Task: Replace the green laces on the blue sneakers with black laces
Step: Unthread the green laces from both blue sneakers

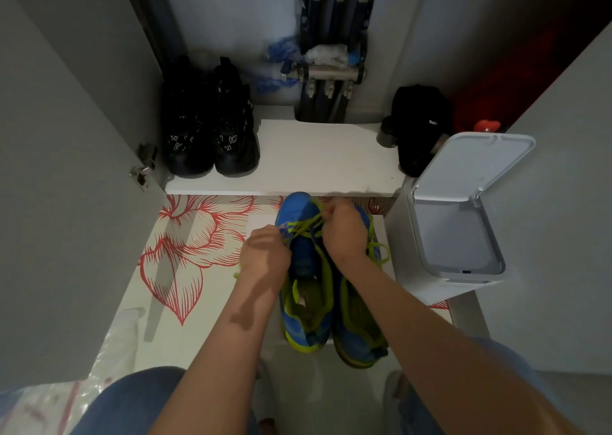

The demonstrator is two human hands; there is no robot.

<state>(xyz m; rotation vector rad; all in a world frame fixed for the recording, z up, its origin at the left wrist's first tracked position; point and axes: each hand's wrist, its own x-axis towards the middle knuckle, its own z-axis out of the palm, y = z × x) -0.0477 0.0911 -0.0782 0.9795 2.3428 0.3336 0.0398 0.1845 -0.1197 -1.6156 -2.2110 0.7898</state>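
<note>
Two blue sneakers with lime-green trim stand side by side on the floor, toes pointing away from me: the left sneaker (304, 269) and the right sneaker (359, 328). Green laces (306, 226) cross the left sneaker's upper. My left hand (265, 252) grips the left side of that sneaker near the eyelets. My right hand (344, 229) pinches the green lace above the tongue. A loose green lace loop (377, 252) lies on the right sneaker. No black laces are in view.
A white bin (453, 235) with its lid raised stands right of the sneakers. A white shelf (314, 163) holds black boots (212, 129) at the left and a black cap (420, 119) at the right. A floral mat (185, 242) covers the floor. My knees are at the bottom.
</note>
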